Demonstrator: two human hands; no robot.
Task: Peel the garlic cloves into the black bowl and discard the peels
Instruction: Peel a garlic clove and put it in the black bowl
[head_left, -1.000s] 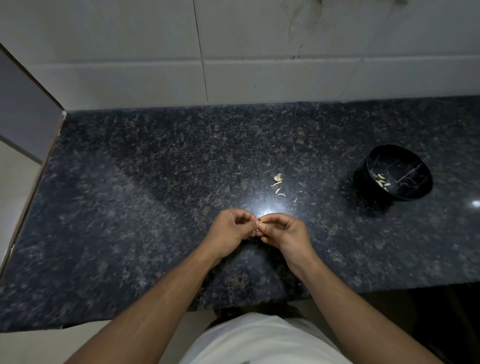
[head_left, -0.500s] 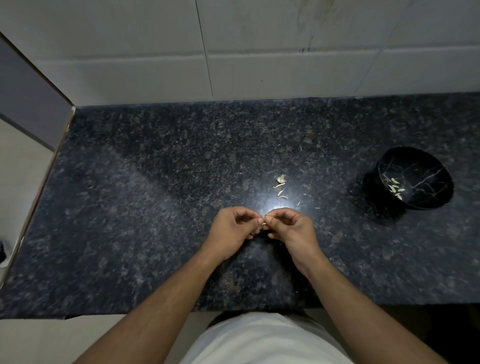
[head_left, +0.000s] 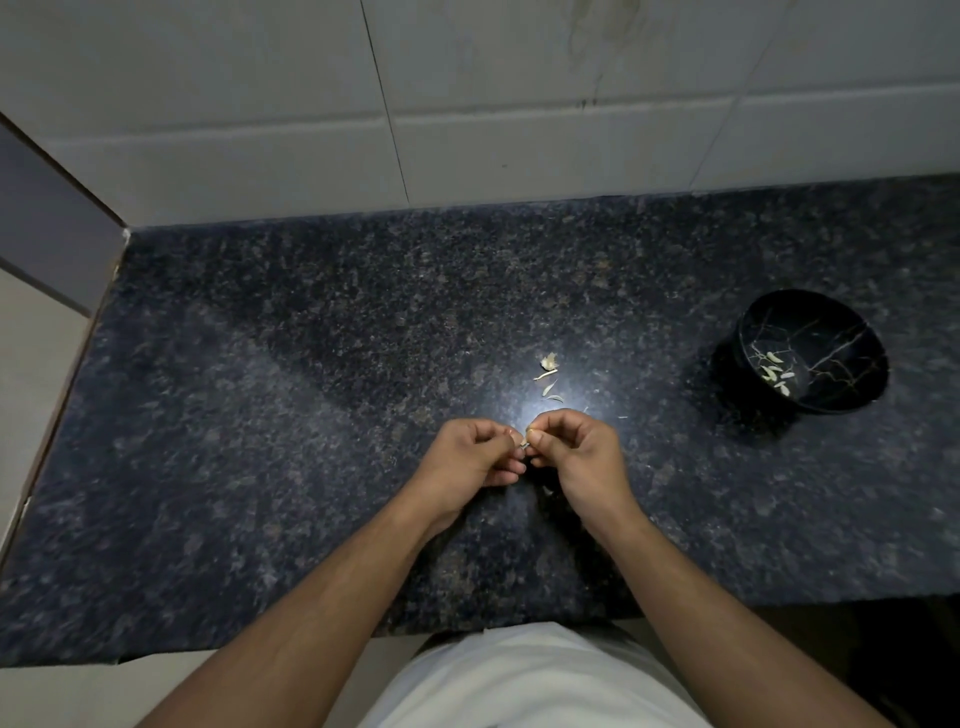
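Note:
My left hand (head_left: 470, 457) and my right hand (head_left: 574, 452) meet fingertip to fingertip just above the dark granite counter (head_left: 260, 415), both pinching one small pale garlic clove (head_left: 525, 442) that is mostly hidden by the fingers. Just beyond the hands lies a small scatter of pale garlic peels (head_left: 549, 376). The black bowl (head_left: 841, 317) with gold veining stands at the far right and holds several peeled cloves (head_left: 776, 375) in its bottom.
A white tiled wall (head_left: 519, 104) rises behind the counter. The counter's left edge meets a grey panel (head_left: 47, 228). Its front edge runs just above my white shirt (head_left: 530, 680).
The view has drifted a little, so the bowl and peels sit further right in frame. My hands keep working the same clove at their fingertips in nearly the same spot.

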